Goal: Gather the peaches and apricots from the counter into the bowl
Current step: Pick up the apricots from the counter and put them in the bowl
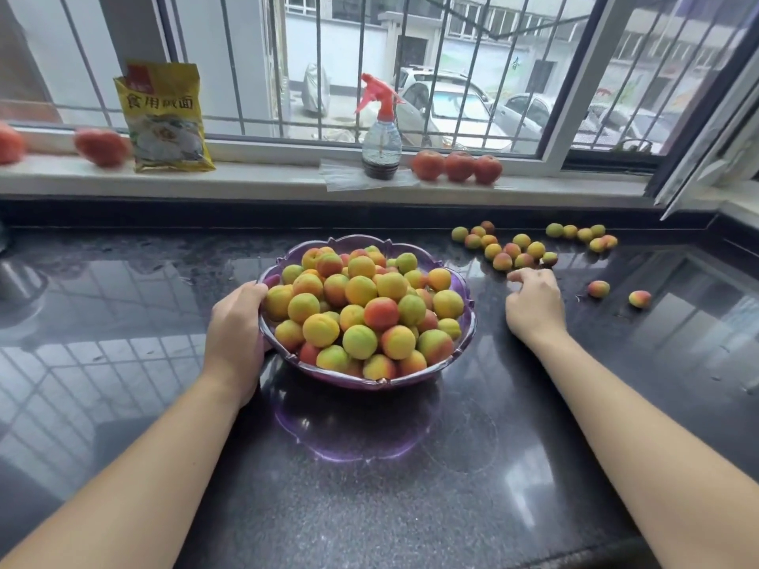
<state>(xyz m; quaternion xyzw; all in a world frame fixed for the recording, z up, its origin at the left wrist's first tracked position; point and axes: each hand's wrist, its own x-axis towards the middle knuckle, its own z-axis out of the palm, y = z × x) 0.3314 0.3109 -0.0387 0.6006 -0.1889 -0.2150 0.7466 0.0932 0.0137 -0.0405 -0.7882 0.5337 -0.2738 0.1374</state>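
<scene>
A purple scalloped bowl (371,381) stands mid-counter, heaped with several yellow-red apricots (361,310). My left hand (236,326) grips the bowl's left rim, thumb over the edge. My right hand (534,303) hovers palm down to the right of the bowl, fingers loosely curled, holding nothing that I can see. Just beyond its fingertips lies a cluster of several loose apricots (507,250). A smaller group (583,235) sits further right, and two single apricots (598,288) (639,298) lie apart near the right hand.
The dark glossy counter (369,486) runs to a white windowsill. On the sill stand a yellow food packet (166,117), a spray bottle (381,135) and three red peaches (458,166); two more blurred peaches (100,146) lie at the left. An open window frame (698,170) juts in at right.
</scene>
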